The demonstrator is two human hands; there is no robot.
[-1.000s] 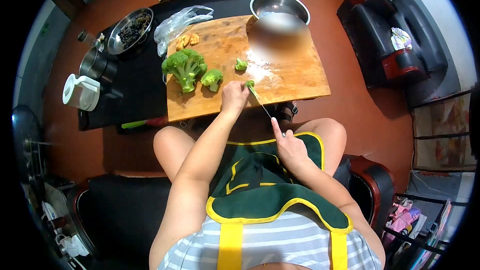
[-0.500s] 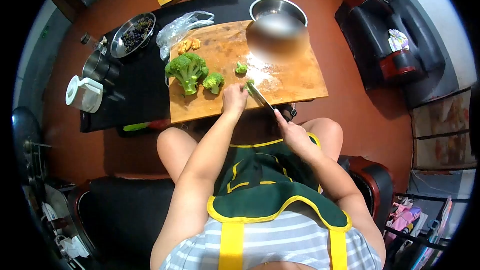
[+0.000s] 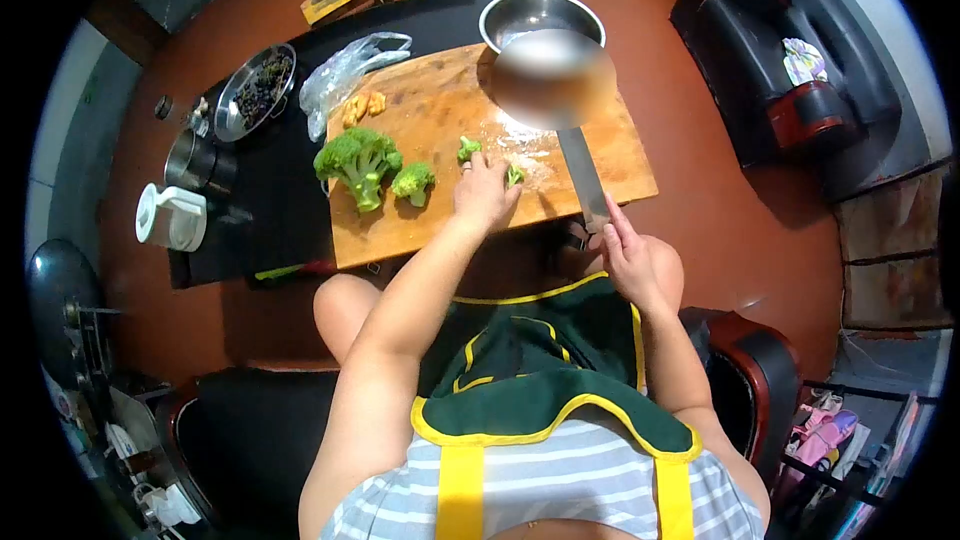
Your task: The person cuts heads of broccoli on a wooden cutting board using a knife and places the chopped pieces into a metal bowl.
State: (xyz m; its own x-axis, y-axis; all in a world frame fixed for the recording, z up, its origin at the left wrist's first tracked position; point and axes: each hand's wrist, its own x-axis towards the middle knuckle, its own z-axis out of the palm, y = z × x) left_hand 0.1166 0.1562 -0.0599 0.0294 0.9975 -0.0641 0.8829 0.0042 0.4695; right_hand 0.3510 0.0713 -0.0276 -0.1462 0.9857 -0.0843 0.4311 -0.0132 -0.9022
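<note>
My right hand [image 3: 627, 248] grips the handle of a knife [image 3: 582, 172], its broad blade lying flat over the right part of the wooden cutting board [image 3: 430, 100]. My left hand [image 3: 484, 190] is over the board with its fingers apart, between two small broccoli pieces. One piece [image 3: 468, 148] is at its fingertips, the other [image 3: 514, 176] beside its thumb side; whether it grips either is hard to see. Further left on the board are a large broccoli head [image 3: 360, 166], a medium floret [image 3: 412, 182] and some ginger [image 3: 363, 108].
A steel bowl [image 3: 541, 12] stands at the board's back edge, near a blurred patch. Left of the board are a plastic bag [image 3: 340, 75], a bowl of grapes [image 3: 262, 90], steel cups [image 3: 190, 160] and a white pitcher [image 3: 172, 218] on the black table [image 3: 270, 190].
The knife has moved right, away from the small broccoli piece, and its blade now lies flatter. My left hand has opened and shifted toward the other small piece.
</note>
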